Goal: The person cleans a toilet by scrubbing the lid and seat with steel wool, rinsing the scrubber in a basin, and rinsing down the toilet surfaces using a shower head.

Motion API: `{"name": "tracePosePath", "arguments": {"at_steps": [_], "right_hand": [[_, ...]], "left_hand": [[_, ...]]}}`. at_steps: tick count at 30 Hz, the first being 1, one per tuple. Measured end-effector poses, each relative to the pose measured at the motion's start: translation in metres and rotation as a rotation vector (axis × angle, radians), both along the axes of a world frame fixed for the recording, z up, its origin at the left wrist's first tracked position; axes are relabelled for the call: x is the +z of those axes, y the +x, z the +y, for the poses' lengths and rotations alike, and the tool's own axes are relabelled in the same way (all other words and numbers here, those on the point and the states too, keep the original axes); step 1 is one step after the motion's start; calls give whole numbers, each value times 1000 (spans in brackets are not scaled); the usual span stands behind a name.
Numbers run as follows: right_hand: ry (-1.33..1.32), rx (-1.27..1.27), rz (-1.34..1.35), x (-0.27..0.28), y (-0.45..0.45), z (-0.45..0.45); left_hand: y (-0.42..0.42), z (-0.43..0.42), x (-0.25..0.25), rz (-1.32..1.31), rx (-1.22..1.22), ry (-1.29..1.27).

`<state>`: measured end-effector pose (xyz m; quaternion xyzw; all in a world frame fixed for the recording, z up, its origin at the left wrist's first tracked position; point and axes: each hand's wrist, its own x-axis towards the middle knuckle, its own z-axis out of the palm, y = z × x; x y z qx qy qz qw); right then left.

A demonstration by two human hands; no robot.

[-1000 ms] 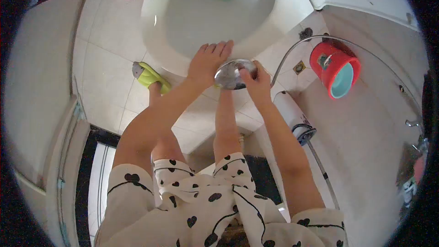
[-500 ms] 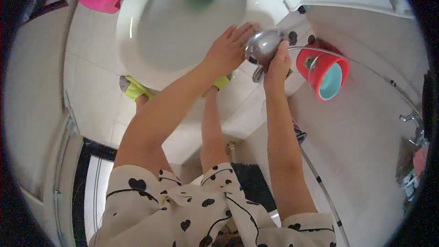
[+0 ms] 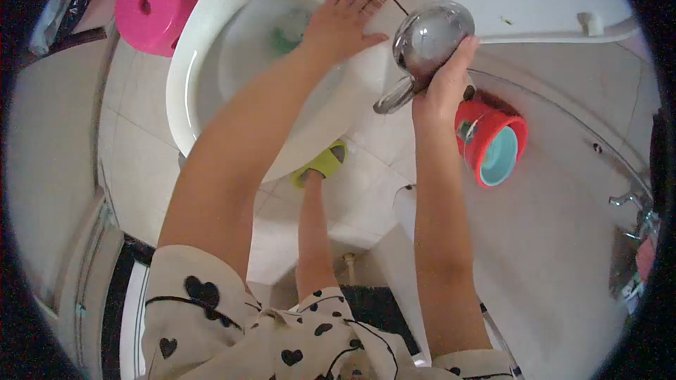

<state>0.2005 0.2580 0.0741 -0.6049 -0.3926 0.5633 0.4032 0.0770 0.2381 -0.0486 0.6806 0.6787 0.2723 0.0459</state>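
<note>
My left hand (image 3: pixel 345 21) has its fingers spread over the back part of a white oval toilet bowl (image 3: pixel 182 91). Fine streaks of water show around its fingertips. Inside the bowl is cloudy water (image 3: pixel 239 49) with a green patch (image 3: pixel 285 39). To the right, my right hand (image 3: pixel 447 84) grips a round chrome shower head (image 3: pixel 429 35), held above the toilet's right side. Part of the grip is hidden behind the shower head. A metal hose (image 3: pixel 556 102) runs from behind that hand toward the wall.
A pink stool (image 3: pixel 158 3) stands at the upper left. A red bucket (image 3: pixel 521 127) holding a light blue container (image 3: pixel 498 158) is to the right. Farther right is a wall tap (image 3: pixel 637 214). One foot wears a yellow-green slipper (image 3: pixel 324 163) on the tiles (image 3: pixel 373 148).
My left hand has moved up, away from beside the shower head, to the toilet's back part. The shower head has risen slightly and shifted right in my right hand. The view has also shifted.
</note>
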Motion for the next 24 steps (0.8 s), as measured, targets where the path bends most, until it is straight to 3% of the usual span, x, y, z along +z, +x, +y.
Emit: {"name": "tracePosePath", "arguments": {"at_steps": [4,7,8,11,14,17,20,24], "right_hand": [[-14,106,13,7,-19,5],[-10,92,28,12,-29,13],[-3,65,34,14,-32,16],[25,40,95,26,-46,16],[17,169,78,28,-51,21],[9,284,16,32,-51,19],[-30,172,32,41,-43,12],[119,39,-121,32,-5,15]], "left_hand": [[-8,-2,-9,-132,-37,136],[-54,8,-9,3,166,-39],[-71,11,-8,122,306,94],[-69,10,13,43,377,-74],[-57,16,-3,113,323,-68],[-79,13,-9,429,204,-208],[-68,23,12,146,615,75],[-13,16,5,-40,389,-34]]}}
